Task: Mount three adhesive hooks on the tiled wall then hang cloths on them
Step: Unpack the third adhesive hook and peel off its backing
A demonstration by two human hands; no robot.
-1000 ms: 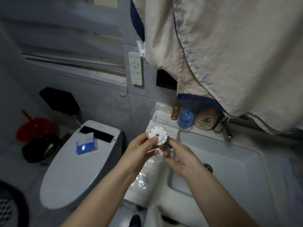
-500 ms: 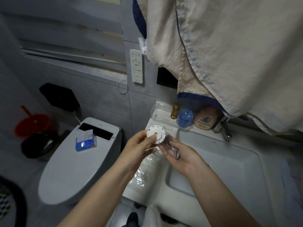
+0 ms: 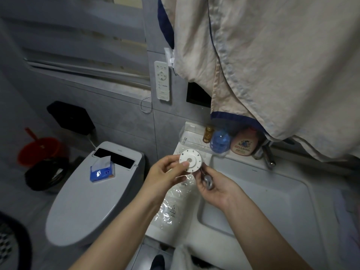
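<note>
We hold the white round hook [image 3: 191, 160] above the left rim of the sink [image 3: 253, 193], its lettered disc facing up. Our left hand [image 3: 165, 175] pinches the disc's edge between thumb and fingers, while our right hand [image 3: 216, 189] curls its fingers around the grey metal part under the disc. A beige cloth [image 3: 272, 61] hangs on the tiled wall [image 3: 116, 117] overhead. Clear plastic packaging [image 3: 173, 203] lies on the sink's left ledge, beside the toilet [image 3: 83, 201].

Home bathroom: toilet [image 3: 93, 193], sink [image 3: 253, 201]
</note>
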